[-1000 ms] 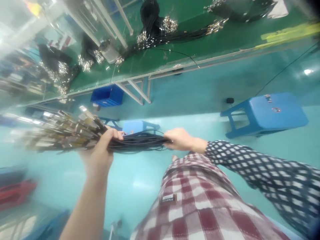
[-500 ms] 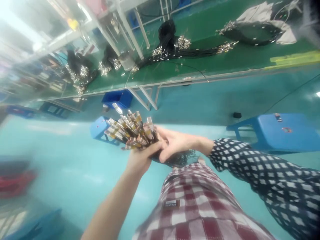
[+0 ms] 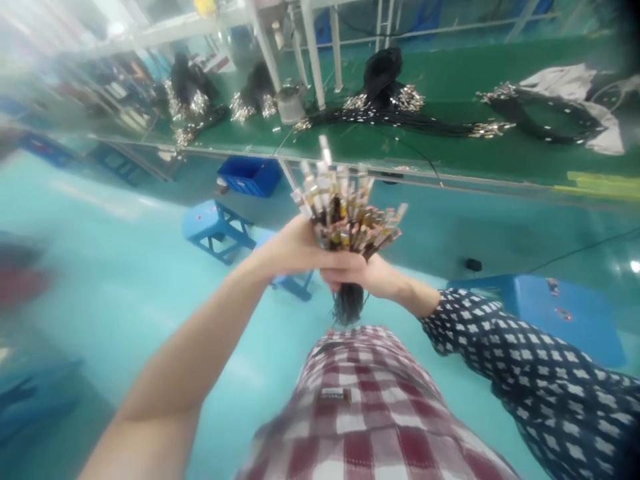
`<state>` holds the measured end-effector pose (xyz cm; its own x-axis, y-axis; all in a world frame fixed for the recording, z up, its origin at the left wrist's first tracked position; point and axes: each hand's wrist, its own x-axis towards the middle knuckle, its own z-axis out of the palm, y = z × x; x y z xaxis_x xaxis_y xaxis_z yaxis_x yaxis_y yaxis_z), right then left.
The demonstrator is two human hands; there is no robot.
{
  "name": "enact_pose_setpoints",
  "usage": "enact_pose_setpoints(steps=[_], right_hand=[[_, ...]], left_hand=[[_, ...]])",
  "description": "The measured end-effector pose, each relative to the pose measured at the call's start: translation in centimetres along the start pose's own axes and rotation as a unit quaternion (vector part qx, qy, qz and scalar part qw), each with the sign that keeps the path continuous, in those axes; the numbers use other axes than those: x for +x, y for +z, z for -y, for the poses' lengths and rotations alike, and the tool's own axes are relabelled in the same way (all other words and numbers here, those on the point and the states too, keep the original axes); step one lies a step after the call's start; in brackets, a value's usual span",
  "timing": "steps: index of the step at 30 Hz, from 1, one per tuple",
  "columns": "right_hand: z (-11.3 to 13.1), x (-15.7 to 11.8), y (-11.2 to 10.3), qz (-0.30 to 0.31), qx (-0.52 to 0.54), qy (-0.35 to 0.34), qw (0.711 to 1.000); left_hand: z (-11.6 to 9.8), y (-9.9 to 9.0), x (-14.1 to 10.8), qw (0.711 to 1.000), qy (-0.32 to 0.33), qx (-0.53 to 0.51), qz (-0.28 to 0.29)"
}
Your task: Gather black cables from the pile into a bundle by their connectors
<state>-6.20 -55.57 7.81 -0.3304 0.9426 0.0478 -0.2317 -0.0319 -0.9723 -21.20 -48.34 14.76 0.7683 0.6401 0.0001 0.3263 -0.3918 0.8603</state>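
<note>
A thick bundle of black cables (image 3: 347, 303) stands upright in front of me, its metal connector ends fanned out at the top. Wrapped round it from the left, my left hand (image 3: 313, 250) is closed on the bundle just under the connectors. On the right side, my right hand (image 3: 380, 277) also grips the bundle, its fingers partly hidden behind the cables and my left hand. The dark cable ends hang down below both hands, above the checkered apron (image 3: 370, 413).
A green workbench (image 3: 450, 153) runs across the top, bearing black cable bundles (image 3: 383, 77) and a metal cup (image 3: 291, 105). Beneath its edge is a blue crate (image 3: 250, 177). Blue stools stand at the left (image 3: 205, 220) and right (image 3: 570, 313).
Both hands have brought the cable bundle up and to the right, and it now points more upright. My left hand has shifted round it. The view has turned, showing more of the left stool.
</note>
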Motion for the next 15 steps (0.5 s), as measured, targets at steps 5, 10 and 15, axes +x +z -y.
enact_pose_setpoints(steps=[5,10,15], right_hand=[[2.9,-0.2,-1.2,-0.235,0.148,-0.093,0.956],[5.8,0.2,-1.7,-0.364,0.114,-0.126,0.916],[4.1,0.0,-4.4,-0.408,-0.135,-0.106,0.897]], left_hand=[[5.7,2.2,-3.4,0.999,-0.016,-0.028,-0.005],[11.0,9.7,-3.5,0.996,-0.037,-0.040,-0.077],[10.7,5.6,-2.3,0.990,-0.088,0.105,0.013]])
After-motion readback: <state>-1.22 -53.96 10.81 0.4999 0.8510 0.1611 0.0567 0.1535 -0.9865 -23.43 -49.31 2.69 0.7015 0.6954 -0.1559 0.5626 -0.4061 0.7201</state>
